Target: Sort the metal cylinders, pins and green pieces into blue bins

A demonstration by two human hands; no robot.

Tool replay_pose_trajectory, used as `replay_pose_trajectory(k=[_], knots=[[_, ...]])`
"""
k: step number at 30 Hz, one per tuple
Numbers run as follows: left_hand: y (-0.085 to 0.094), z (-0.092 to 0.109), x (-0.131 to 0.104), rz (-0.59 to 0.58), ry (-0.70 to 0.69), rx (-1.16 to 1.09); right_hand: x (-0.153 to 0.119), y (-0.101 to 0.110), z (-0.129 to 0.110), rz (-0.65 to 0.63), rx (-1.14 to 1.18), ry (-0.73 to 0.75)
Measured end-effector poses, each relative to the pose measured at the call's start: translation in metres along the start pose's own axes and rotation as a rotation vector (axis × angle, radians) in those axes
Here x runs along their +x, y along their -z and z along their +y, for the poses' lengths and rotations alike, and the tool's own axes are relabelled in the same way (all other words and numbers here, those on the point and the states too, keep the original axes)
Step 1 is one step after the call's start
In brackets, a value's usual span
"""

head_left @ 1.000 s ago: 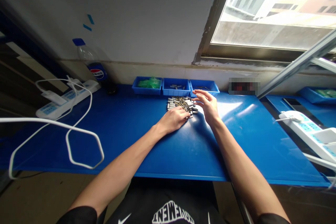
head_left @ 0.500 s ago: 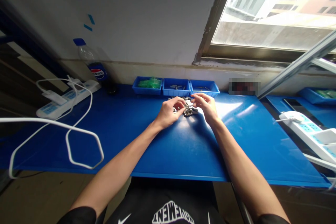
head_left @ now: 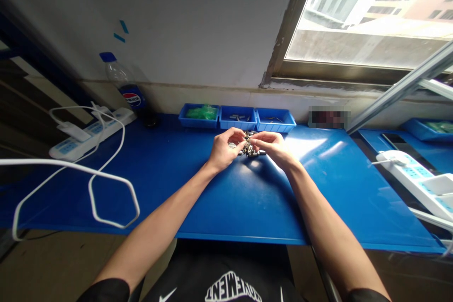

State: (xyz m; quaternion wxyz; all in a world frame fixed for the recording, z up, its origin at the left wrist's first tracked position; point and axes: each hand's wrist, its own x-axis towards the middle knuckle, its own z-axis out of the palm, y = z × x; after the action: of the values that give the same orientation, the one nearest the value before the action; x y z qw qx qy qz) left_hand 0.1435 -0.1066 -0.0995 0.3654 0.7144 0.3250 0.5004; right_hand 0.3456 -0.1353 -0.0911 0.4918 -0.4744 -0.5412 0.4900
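Observation:
A pile of small metal parts (head_left: 253, 152) lies on the blue table, in front of the middle blue bin (head_left: 238, 123). At its left side my left hand (head_left: 225, 149) is closed in a pinch, its fingertips over the parts. My right hand (head_left: 273, 146) comes in from the right, thumb and fingers pressed together close to the left fingertips. Whatever the two hands pinch is too small to name.
Beside the middle bin are a bin with green plastic (head_left: 200, 115) and a right-hand bin (head_left: 278, 125). A cola bottle (head_left: 131, 96), a power strip (head_left: 87, 137) and looping white cable (head_left: 116, 180) are at left. Another power strip (head_left: 410, 170) is at right.
My right hand has closed from a looser pose and moved left and slightly down. My left hand has shifted slightly left and up. The fingertips are now nearly together over the parts.

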Motion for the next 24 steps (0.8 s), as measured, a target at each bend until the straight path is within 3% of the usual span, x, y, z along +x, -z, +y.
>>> replay_pose_trajectory(k=[4,8,12,16,24], knots=[[0.001,-0.002,-0.001,-0.049,0.006,0.134,0.004,0.001,0.004,0.123,0.017,0.056],[0.003,-0.006,-0.004,-0.227,-0.121,0.418,0.008,0.005,0.007,0.298,0.08,0.189],[0.002,-0.01,-0.008,-0.337,-0.197,0.566,0.008,0.006,0.007,0.321,0.074,0.185],[-0.002,-0.013,-0.011,-0.336,-0.198,0.616,0.006,0.002,0.005,0.301,0.009,0.159],[-0.011,-0.012,-0.014,-0.191,-0.061,0.556,0.007,0.003,0.007,0.287,0.015,0.146]])
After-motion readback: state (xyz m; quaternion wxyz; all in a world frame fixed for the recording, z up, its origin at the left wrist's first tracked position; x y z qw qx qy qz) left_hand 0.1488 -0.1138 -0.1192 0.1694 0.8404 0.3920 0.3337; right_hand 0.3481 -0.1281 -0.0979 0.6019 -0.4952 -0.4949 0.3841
